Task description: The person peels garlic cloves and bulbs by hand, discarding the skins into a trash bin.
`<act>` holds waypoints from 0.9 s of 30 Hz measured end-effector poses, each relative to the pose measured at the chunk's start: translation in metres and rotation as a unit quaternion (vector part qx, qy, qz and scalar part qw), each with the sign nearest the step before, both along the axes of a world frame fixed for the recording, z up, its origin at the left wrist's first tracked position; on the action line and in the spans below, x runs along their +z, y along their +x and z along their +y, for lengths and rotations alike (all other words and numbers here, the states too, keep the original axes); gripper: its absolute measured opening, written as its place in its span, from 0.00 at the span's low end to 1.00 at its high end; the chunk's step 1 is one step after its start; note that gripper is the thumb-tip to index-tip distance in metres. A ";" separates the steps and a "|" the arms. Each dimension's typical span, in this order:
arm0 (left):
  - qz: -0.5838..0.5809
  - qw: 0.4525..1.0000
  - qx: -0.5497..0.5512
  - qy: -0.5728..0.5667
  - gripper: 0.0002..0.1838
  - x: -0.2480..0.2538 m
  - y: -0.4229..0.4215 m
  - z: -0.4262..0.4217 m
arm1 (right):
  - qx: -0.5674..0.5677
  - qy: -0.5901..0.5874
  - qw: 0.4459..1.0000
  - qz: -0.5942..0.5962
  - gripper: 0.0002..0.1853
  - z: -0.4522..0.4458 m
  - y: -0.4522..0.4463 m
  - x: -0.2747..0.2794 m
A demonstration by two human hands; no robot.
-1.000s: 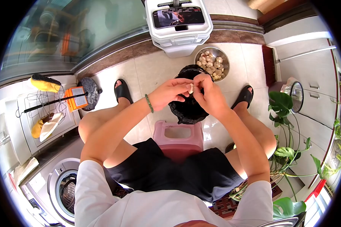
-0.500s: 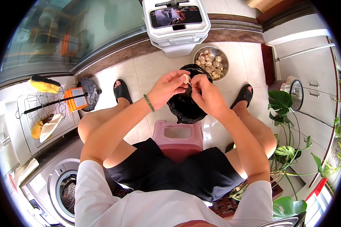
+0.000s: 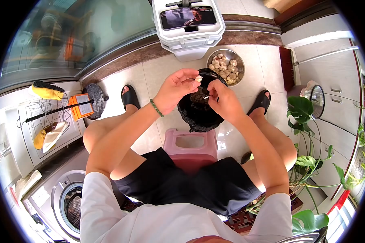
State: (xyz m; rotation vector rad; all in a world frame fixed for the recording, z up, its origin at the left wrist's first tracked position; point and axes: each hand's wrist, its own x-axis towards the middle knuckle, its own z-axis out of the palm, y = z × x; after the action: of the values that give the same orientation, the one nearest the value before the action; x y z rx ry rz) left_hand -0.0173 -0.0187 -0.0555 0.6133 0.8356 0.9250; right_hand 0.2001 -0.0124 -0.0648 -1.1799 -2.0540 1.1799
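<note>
We find the left hand pinching a pale garlic clove between thumb and fingertips, its other fingers loosely curved. The clove sits at the tips of those fingers, raised over the far part of a black bin whose rim appears covered in black plastic. We record a green bead bracelet on the wrist behind these fingers.

The right hand is closed, its thumb and forefinger pinched on a small white piece; the remaining fingers curl toward the palm. We cannot tell whether this piece is peel or garlic. The two sets of fingertips stand apart, with the bin's opening beneath them and brownish scraps visible inside it, below the fingers.

Just beyond the right fingers we note a metal bowl holding whole garlic bulbs. Bowl and bin lie close together; we cannot establish whether they touch. Farther ahead of the fingers stands a light grey container with a phone lying on top, its screen lit. Nearer the body than the fingers, we observe a pink stool. A black slipper lies well to the left of the left fingers.
</note>
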 end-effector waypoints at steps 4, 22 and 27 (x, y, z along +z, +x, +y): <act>-0.009 1.000 0.000 0.007 0.16 0.000 -0.001 0.000 | 0.001 -0.008 1.000 -0.024 0.15 0.000 0.004 -0.006; 0.018 0.999 -0.010 0.028 0.17 0.000 0.000 0.000 | 0.014 0.044 0.999 0.015 0.08 0.002 0.006 -0.004; 0.028 0.999 -0.011 0.025 0.19 -0.002 0.000 -0.001 | 0.040 0.036 0.996 -0.064 0.02 -0.001 0.004 0.003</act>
State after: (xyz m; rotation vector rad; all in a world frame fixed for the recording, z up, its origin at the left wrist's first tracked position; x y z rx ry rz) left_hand -0.0173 -0.0199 -0.0572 0.6926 0.8575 0.9141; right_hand 0.2045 -0.0135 -0.0615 -1.1756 -2.2392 1.0828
